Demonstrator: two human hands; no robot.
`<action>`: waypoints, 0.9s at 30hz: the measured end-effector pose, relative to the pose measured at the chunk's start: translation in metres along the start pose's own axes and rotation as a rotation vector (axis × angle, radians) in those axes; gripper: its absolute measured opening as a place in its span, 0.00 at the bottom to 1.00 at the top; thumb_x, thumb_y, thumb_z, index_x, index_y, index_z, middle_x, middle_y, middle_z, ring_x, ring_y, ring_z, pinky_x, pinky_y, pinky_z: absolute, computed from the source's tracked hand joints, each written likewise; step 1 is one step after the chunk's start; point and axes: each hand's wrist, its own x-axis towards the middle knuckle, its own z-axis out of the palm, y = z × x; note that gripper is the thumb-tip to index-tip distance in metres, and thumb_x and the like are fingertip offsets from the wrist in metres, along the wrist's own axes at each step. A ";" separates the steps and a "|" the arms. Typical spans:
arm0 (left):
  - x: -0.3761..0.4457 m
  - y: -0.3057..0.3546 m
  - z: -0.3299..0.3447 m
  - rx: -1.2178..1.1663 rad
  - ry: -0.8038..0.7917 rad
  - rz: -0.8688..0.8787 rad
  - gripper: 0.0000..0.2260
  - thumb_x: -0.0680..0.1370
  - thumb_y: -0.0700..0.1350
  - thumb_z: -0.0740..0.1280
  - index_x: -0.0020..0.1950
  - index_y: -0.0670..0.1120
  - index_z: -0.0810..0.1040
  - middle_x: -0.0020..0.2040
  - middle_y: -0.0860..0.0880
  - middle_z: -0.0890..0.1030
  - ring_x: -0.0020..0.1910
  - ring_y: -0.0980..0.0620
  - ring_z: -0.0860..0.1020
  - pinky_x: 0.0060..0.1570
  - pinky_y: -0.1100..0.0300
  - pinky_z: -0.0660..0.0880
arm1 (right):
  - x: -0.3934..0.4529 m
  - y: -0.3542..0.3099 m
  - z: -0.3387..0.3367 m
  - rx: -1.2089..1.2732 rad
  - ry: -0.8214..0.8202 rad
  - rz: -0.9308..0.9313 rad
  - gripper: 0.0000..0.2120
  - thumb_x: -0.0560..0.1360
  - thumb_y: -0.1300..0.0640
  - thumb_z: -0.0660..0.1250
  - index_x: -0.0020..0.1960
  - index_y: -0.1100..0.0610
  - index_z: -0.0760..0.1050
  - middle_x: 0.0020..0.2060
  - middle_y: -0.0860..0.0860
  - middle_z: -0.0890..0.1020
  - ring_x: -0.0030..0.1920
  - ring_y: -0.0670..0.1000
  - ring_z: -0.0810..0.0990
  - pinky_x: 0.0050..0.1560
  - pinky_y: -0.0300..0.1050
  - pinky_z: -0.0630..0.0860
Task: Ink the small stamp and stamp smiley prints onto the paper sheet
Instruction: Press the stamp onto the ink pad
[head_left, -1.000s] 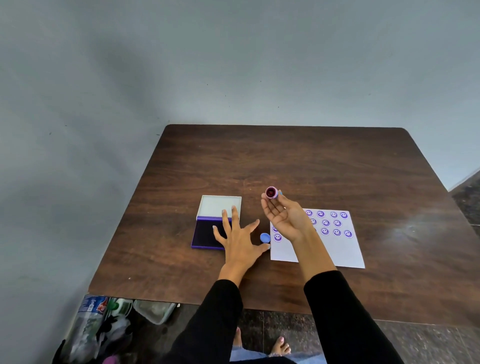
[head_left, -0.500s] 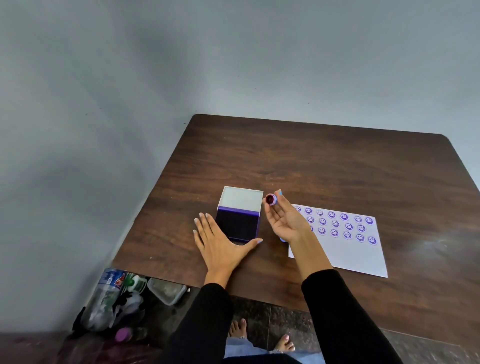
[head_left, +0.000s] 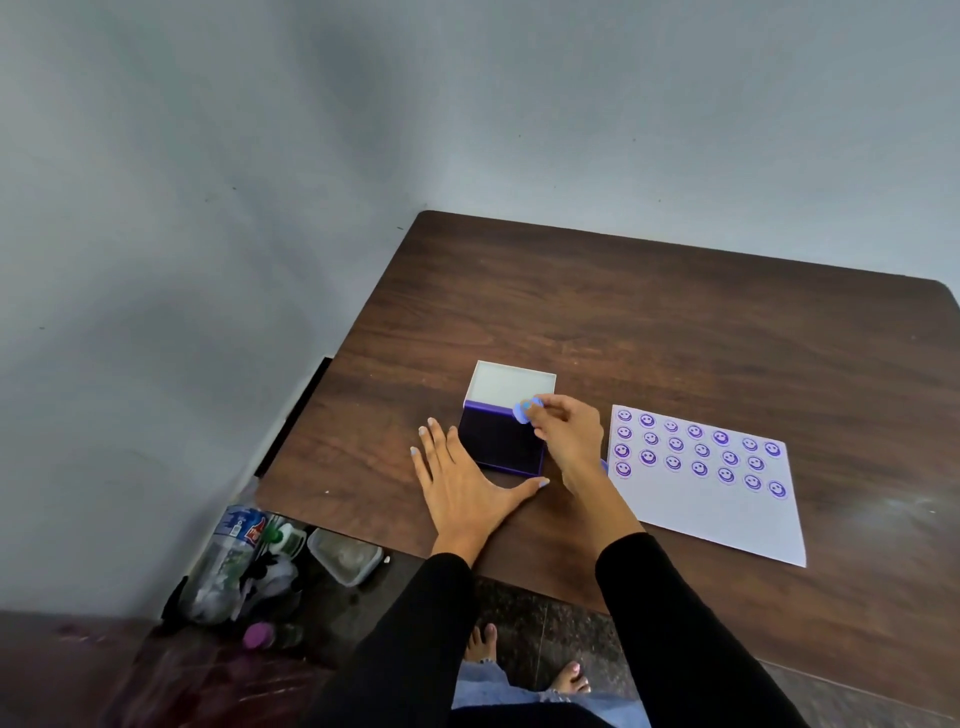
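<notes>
Your right hand (head_left: 563, 434) has turned over since a moment ago, so the small round purple stamp (head_left: 523, 411) pinched in its fingertips now faces down over the open purple ink pad (head_left: 503, 441), near its far right corner; whether it touches is unclear. Your left hand (head_left: 462, 480) lies flat and empty, bracing the pad's near edge. Inking looks imminent. To the right lies the white paper sheet (head_left: 727, 512), holding rows of purple smileys.

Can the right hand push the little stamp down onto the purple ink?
Probably yes. The right hand holds the small blue round stamp right over the open purple ink pad, with nothing between them. The left hand lies flat beside it.
</notes>
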 end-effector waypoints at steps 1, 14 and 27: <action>0.000 0.000 0.000 -0.006 0.002 0.002 0.66 0.51 0.85 0.51 0.75 0.39 0.58 0.78 0.39 0.54 0.78 0.45 0.47 0.74 0.48 0.41 | -0.003 0.002 0.003 -0.136 0.025 -0.112 0.10 0.70 0.58 0.74 0.50 0.60 0.81 0.42 0.56 0.85 0.42 0.49 0.81 0.49 0.45 0.79; 0.003 -0.005 0.007 -0.004 -0.013 0.016 0.56 0.57 0.76 0.53 0.74 0.39 0.57 0.78 0.39 0.52 0.78 0.44 0.46 0.75 0.46 0.42 | -0.023 0.017 0.022 -0.655 -0.057 -0.420 0.11 0.71 0.53 0.72 0.52 0.56 0.78 0.50 0.53 0.83 0.50 0.51 0.80 0.51 0.45 0.78; 0.004 -0.006 0.010 -0.004 -0.012 0.022 0.54 0.58 0.73 0.52 0.75 0.39 0.57 0.78 0.39 0.52 0.78 0.44 0.46 0.75 0.46 0.42 | -0.020 0.015 0.029 -0.664 -0.066 -0.405 0.11 0.72 0.57 0.71 0.52 0.59 0.76 0.52 0.56 0.82 0.53 0.52 0.79 0.54 0.43 0.75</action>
